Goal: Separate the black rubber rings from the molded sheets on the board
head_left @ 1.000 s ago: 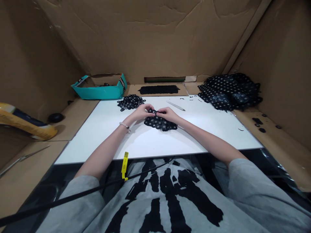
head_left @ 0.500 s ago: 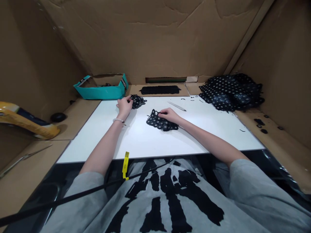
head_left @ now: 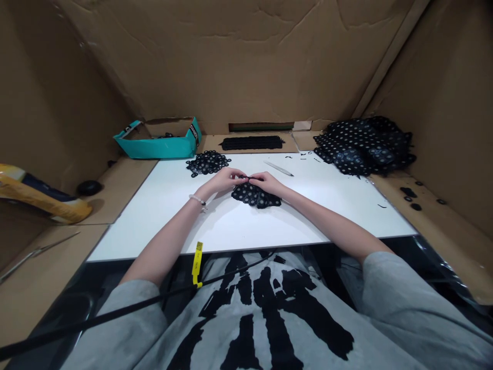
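Observation:
A black piece with pale round dots (head_left: 256, 197) lies bunched on the white board (head_left: 227, 228). My right hand (head_left: 267, 182) pinches its upper edge. Beside it, my left hand (head_left: 227, 181) has its fingertips closed together at the same edge, almost touching the right fingertips; anything between the left fingers is too small to make out. Behind my left hand is a loose pile of small black rings (head_left: 208, 162). A white pen-like tool (head_left: 279, 168) rests on the board behind my right hand.
A teal box (head_left: 159, 147) stands at the back left, near a bundle of black strips (head_left: 252, 143). A large dotted black heap (head_left: 364, 146) fills the back right. Tweezers (head_left: 38, 252), a yellow packet (head_left: 46, 198) and a round black object (head_left: 89, 187) are at the left.
My left hand has moved right and nearer me, from the pile of rings to the dotted piece. My right hand has stayed on the piece.

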Available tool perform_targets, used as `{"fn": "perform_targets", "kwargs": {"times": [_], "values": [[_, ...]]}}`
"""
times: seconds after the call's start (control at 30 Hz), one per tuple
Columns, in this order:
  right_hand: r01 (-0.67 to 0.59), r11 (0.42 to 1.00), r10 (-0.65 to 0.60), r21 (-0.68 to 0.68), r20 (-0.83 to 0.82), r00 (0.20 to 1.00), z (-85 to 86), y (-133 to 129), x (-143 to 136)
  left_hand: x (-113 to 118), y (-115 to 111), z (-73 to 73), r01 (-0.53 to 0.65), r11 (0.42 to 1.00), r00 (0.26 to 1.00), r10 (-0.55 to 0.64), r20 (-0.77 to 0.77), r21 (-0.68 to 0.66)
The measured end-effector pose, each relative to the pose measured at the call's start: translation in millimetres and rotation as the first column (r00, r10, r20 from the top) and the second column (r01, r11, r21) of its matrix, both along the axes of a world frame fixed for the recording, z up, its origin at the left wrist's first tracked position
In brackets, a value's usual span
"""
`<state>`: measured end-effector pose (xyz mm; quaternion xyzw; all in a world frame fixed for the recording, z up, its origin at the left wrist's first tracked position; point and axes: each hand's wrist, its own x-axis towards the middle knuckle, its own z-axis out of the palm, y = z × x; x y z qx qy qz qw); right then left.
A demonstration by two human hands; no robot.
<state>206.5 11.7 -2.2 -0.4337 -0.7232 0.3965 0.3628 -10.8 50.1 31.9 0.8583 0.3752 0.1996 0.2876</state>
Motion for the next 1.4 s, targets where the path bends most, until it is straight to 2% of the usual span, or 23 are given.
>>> {"fn": "perform_targets", "kwargs": {"times": [0.1, 0.23, 0.37, 0.43, 0.5, 0.6, 0.67, 0.7, 0.73, 0.77, 0.83, 0.87, 0.9, 0.97, 1.07, 1.2, 1.3, 1.4], "values": [[-0.003, 1.0, 0.004, -0.005, 0.056, 0.998, -0.1, -1, 2, -5, 2, -0.3, 0.005, 0.994, 0.998, 0.001, 0.058, -0.107], [0.005, 1.0, -0.005, -0.007, 0.074, 0.997, -1.1, -2, 2, -5, 5, -4.4, -0.076, 0.967, 0.979, 0.119, 0.166, -0.245], [0.016, 1.0, -0.015, -0.004, 0.088, 0.996, -2.9, 0, 1, -6, 14, -8.7, -0.168, 0.961, 0.964, 0.207, 0.167, -0.22], [0.046, 0.999, -0.046, 0.0, 0.09, 0.995, -3.6, 2, 1, -14, 22, -8.5, -0.272, 0.947, 0.931, 0.304, 0.204, -0.171], [0.072, 0.997, -0.072, 0.001, 0.092, 0.993, -3.8, 2, 1, -27, 31, -6.9, -0.445, 0.893, 0.855, 0.446, 0.264, -0.07], [0.072, 0.997, -0.07, -0.013, 0.093, 0.993, -3.9, 0, 2, -45, 36, -3.9, -0.661, 0.737, 0.741, 0.611, 0.279, 0.14], [0.071, 0.997, -0.07, -0.019, 0.082, 0.994, -4.3, 0, 2, -49, 34, -2.0, -0.707, 0.658, 0.707, 0.663, 0.245, 0.259], [0.075, 0.997, -0.073, -0.021, 0.075, 0.994, -4.7, 0, 2, -48, 31, -1.1, -0.697, 0.653, 0.715, 0.662, 0.225, 0.297], [0.077, 0.997, -0.075, -0.022, 0.068, 0.995, -5.2, 0, 2, -46, 28, -0.1, -0.66, 0.682, 0.748, 0.633, 0.199, 0.315], [0.078, 0.997, -0.077, -0.022, 0.058, 0.995, -5.6, 1, 2, -42, 25, 0.9, -0.591, 0.747, 0.805, 0.571, 0.16, 0.306], [0.077, 0.997, -0.076, -0.018, 0.032, 0.997, -5.7, 1, 2, -32, 19, 2.5, -0.369, 0.905, 0.929, 0.367, 0.047, 0.213], [0.074, 0.997, -0.074, -0.013, 0.02, 0.997, -5.4, 1, 2, -27, 17, 2.9, -0.255, 0.956, 0.966, 0.258, -0.004, 0.146], [0.072, 0.997, -0.072, -0.006, 0.007, 0.997, -4.7, 1, 1, -23, 15, 3.1, -0.165, 0.983, 0.985, 0.169, -0.043, 0.084], [0.071, 0.997, -0.071, 0.013, -0.013, 0.997, -2.7, 0, 1, -16, 12, 2.6, -0.076, 0.997, 0.994, 0.077, -0.08, 0.015], [0.079, 0.997, -0.078, 0.009, -0.048, 0.996, 0.3, -1, 1, -13, 8, 2.0, -0.043, 0.998, 0.999, 0.042, -0.031, -0.034], [0.068, 0.997, -0.071, -0.042, -0.076, 0.995, 0.7, -2, 1, -14, 4, 4.3, -0.002, 0.986, 0.997, 0.016, 0.079, -0.166], [0.063, 0.997, -0.066, -0.053, -0.062, 0.996, -0.9, -2, 2, -12, 2, 5.8, -0.006, 0.982, 0.993, 0.028, 0.115, -0.191], [0.054, 0.997, -0.057, -0.052, -0.072, 0.996, -2.0, -1, 1, -9, 4, 4.6, -0.076, 0.983, 0.98, 0.104, 0.169, -0.166]]}}
